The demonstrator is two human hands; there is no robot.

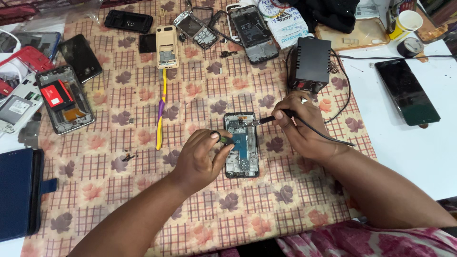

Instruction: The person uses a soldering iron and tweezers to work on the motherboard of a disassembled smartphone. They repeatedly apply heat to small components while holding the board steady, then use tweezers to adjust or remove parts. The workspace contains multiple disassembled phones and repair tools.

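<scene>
Right hand (300, 126) grips a black corded soldering iron (266, 119), tip on the opened black phone (242, 145); left hand (202, 157) pinches a small dark tool (223, 139), steadying it.

Even, bright light is falling from above, casting only soft shadows just under the left hand (202, 159) and right hand (300, 126). Things near both hands are showing sharp; far from them, edges are bending and softening slightly.

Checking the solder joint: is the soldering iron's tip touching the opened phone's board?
Cannot tell. In the head view the soldering iron tip overlaps the opened phone, but looking from above hides any gap.
</scene>
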